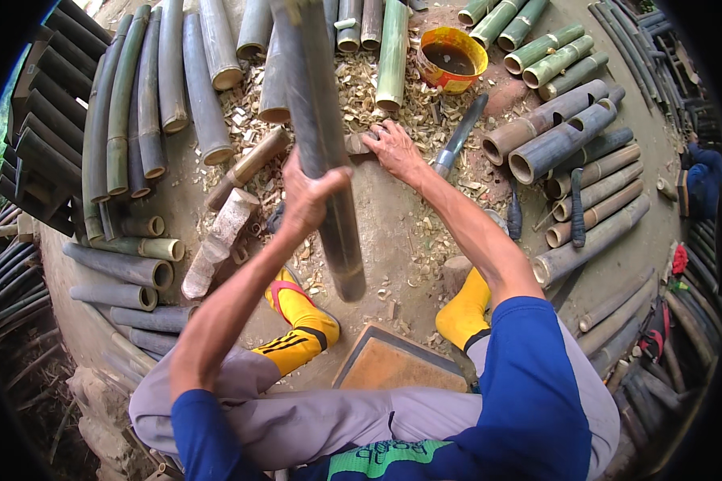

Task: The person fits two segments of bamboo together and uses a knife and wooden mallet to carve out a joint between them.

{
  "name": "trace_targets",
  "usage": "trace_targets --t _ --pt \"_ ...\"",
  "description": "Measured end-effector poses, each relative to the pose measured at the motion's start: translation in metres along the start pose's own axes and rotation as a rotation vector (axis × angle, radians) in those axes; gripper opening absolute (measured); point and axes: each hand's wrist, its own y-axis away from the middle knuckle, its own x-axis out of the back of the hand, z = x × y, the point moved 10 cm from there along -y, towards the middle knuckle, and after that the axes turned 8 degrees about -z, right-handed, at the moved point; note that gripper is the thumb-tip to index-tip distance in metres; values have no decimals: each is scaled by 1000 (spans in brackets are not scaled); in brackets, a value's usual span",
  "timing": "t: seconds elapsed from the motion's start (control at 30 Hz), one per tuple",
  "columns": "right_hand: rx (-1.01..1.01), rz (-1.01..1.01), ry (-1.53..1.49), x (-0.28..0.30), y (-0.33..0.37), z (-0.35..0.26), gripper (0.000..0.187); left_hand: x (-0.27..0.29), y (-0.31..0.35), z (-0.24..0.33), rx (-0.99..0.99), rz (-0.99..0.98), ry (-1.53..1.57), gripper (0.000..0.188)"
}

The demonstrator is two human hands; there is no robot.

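Note:
My left hand (313, 192) is wrapped around a thick, dark bamboo pole (322, 104) that stands steeply in front of me. Its lower end hangs between my feet. My right hand (397, 152) has its fingers curled over a small wooden block (357, 144) on the chip-strewn ground, just right of the pole. Close by on the right lies a wide-bladed knife (461, 132), its tip pointing away from me.
Bamboo lengths (168, 72) lie in rows at the far left, with more bamboo pieces (569, 136) at right. A yellow-rimmed tub (452, 60) holds dark liquid. Left of me lies a notched log (221, 240). Two dark-handled tools (514, 212) rest at right.

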Motion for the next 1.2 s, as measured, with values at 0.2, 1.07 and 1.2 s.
trace_targets --t 0.2,1.07,1.2 --pt "-446 418 -815 18 86 18 32 -42 28 -93 167 85 29 58" --pt "-593 -79 -836 -35 160 -57 105 19 -61 -140 33 95 -829 60" --pt "-720 -275 -773 -37 192 -61 103 21 -64 -138 -62 48 -822 56"
